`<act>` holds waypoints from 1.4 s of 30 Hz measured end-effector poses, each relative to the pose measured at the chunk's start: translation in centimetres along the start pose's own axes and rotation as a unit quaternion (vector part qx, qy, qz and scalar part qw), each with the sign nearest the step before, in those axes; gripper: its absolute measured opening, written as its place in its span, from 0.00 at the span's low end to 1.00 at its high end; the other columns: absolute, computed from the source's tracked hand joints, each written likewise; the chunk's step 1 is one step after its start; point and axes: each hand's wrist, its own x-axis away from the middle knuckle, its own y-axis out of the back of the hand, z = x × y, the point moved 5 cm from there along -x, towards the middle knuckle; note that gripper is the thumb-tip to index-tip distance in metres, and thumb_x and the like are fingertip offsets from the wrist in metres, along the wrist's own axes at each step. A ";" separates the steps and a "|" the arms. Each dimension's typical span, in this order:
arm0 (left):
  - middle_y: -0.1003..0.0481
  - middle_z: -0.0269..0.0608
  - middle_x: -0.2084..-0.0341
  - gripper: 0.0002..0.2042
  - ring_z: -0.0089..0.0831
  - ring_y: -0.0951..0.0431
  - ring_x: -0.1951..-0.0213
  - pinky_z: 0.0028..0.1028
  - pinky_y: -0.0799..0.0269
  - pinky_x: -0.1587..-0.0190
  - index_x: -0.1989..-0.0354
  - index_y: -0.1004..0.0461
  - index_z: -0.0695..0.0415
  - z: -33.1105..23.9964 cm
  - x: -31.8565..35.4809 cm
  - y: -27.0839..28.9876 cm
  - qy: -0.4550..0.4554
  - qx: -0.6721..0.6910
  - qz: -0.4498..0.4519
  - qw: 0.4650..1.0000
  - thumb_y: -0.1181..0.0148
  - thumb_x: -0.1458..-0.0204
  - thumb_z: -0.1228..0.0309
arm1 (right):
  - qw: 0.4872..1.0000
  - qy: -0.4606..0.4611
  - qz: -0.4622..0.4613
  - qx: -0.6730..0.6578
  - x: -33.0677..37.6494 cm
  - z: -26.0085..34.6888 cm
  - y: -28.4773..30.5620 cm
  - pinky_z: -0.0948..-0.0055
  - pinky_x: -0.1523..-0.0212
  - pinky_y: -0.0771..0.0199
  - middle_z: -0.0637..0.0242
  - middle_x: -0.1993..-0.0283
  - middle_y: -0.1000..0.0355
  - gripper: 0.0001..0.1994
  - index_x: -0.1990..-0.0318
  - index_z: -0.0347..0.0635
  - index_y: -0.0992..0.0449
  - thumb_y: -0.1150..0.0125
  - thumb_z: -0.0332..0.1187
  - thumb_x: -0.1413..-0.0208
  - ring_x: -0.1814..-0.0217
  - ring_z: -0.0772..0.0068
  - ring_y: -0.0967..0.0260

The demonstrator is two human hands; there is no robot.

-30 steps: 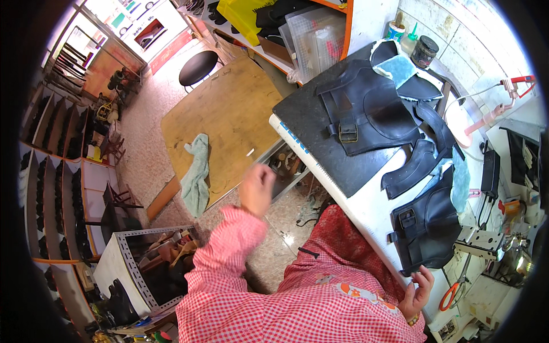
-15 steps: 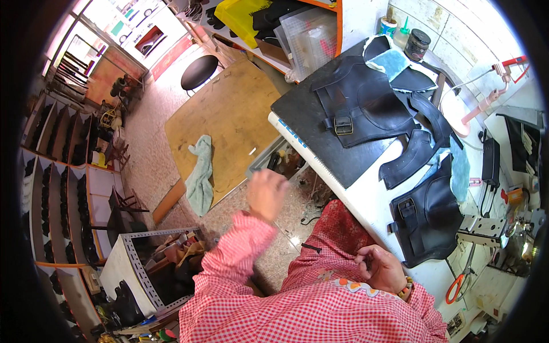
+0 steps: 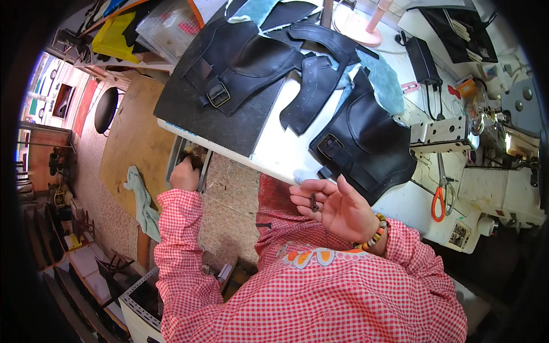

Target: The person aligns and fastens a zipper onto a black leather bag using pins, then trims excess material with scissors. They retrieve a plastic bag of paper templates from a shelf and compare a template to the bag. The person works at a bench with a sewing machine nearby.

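Note:
My left hand (image 3: 185, 174) is inside the drawer (image 3: 204, 171) below the workbench; its fingertips are hidden among the dark contents. My right hand (image 3: 346, 211) is turned palm up near the bench's front edge, its fingers loosely bent and holding a small dark metal piece (image 3: 314, 203). Just beyond it lies a black leather boot upper (image 3: 372, 131) with a strap and buckle (image 3: 330, 146). A second buckled black upper (image 3: 243, 63) rests on the dark mat (image 3: 177, 97), with a curved leather strip (image 3: 311, 94) between them.
Orange-handled scissors (image 3: 439, 200) lie beside a sewing machine (image 3: 503, 137) at the right. A wooden table (image 3: 128, 126) with a grey-green cloth (image 3: 140, 200) stands to the left. A small dark strip (image 3: 263, 225) lies on my lap. Teal-lined scraps (image 3: 386, 86) are on the bench.
My view has turned right. My left hand has gone from the air above the floor into the drawer. My right hand has risen from my lap and turned palm up, showing the metal piece.

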 end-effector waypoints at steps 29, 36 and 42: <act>0.73 0.56 0.27 0.49 0.46 0.71 0.26 0.43 0.78 0.28 0.27 0.70 0.63 -2.0 8.1 1.5 0.269 0.731 -0.143 0.611 0.60 0.42 0.36 | 0.922 0.202 -0.311 0.108 17.3 7.8 9.0 0.77 0.63 0.30 0.64 0.55 0.26 0.10 0.51 0.40 0.28 0.48 0.33 0.34 0.63 0.76 0.30; 0.58 0.52 0.27 0.41 0.43 0.58 0.27 0.43 0.65 0.28 0.27 0.60 0.62 -12.5 2.3 4.6 0.090 0.828 -0.100 0.545 0.60 0.37 0.42 | 0.839 0.388 -0.361 0.123 25.7 13.1 13.4 0.74 0.61 0.25 0.63 0.54 0.27 0.08 0.52 0.38 0.28 0.50 0.28 0.35 0.59 0.74 0.29; 0.39 0.48 0.36 0.27 0.45 0.35 0.38 0.36 0.39 0.38 0.34 0.43 0.61 -18.0 6.5 10.4 -0.073 0.576 -0.329 0.745 0.44 0.41 0.66 | 0.795 0.391 -0.431 0.172 28.0 14.2 12.8 0.83 0.82 0.46 0.76 0.78 0.36 0.09 0.67 0.46 0.30 0.48 0.38 0.34 0.81 0.85 0.45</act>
